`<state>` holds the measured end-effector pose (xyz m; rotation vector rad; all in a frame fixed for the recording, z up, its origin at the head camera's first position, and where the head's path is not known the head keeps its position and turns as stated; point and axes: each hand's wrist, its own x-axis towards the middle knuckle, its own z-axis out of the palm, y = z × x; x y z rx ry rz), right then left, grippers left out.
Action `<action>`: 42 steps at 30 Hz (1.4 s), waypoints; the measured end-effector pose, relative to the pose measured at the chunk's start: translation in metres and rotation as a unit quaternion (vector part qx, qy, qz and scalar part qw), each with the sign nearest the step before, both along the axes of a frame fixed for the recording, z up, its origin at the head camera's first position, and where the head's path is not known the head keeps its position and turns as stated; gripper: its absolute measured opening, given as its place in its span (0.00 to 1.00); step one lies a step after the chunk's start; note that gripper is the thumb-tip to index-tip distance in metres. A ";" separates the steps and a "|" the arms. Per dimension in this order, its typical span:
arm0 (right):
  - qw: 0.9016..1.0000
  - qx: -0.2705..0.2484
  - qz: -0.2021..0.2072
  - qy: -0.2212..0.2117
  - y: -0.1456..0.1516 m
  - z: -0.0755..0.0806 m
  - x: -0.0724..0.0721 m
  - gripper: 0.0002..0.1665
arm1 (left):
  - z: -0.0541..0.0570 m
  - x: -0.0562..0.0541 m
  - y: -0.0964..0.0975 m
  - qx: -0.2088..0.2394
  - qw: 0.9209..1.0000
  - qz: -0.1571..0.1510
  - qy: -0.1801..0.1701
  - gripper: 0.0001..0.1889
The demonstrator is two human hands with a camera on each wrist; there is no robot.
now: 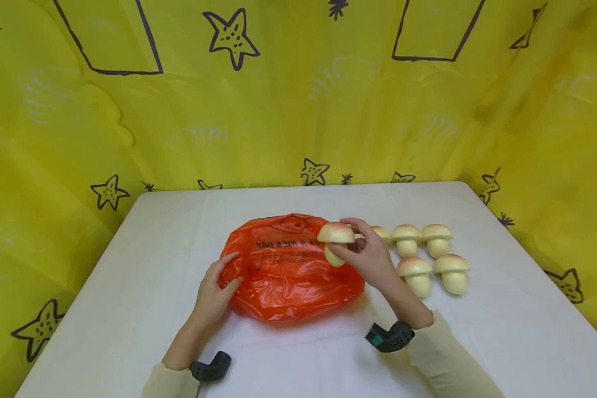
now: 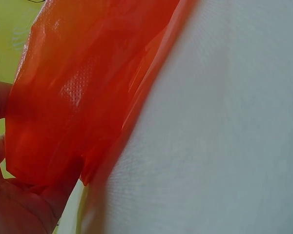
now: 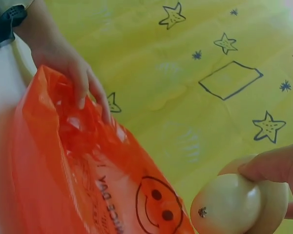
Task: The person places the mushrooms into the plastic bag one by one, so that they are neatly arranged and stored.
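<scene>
A red plastic bag (image 1: 288, 296) with printed text and a smiley face lies with its mouth spread on the table. My left hand (image 1: 215, 287) holds the bag's left rim, its thumb and fingers spread along the edge; in the right wrist view, fingers of that left hand (image 3: 71, 66) reach over the rim. Above the bag's right side, my right hand (image 1: 373, 257) grips a toy mushroom (image 1: 335, 233) with a pale stem and reddish cap. The right wrist view shows this mushroom's rounded stem end with a small dark mark, beside the bag's rim.
Several similar mushrooms (image 1: 415, 271) stand in two rows to the right of the bag, one partly hidden by my right hand. The white table (image 1: 129, 265) is backed by a yellow patterned curtain (image 1: 278, 121). Dark devices are strapped on both wrists.
</scene>
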<state>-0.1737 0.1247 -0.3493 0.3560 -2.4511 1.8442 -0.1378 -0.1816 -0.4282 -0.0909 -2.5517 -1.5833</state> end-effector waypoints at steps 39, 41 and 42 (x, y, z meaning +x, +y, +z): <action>0.997 0.043 0.024 -0.053 -0.092 -0.002 -0.025 0.32 | 0.000 0.001 -0.001 -0.006 1.000 -0.009 0.009 0.25; 0.997 0.047 0.028 -0.055 -0.097 -0.002 -0.027 0.32 | -0.001 0.001 -0.001 -0.007 1.000 -0.010 0.013 0.25; 0.997 0.049 0.030 -0.055 -0.099 -0.002 -0.027 0.31 | -0.001 0.001 -0.001 -0.007 1.000 -0.011 0.016 0.25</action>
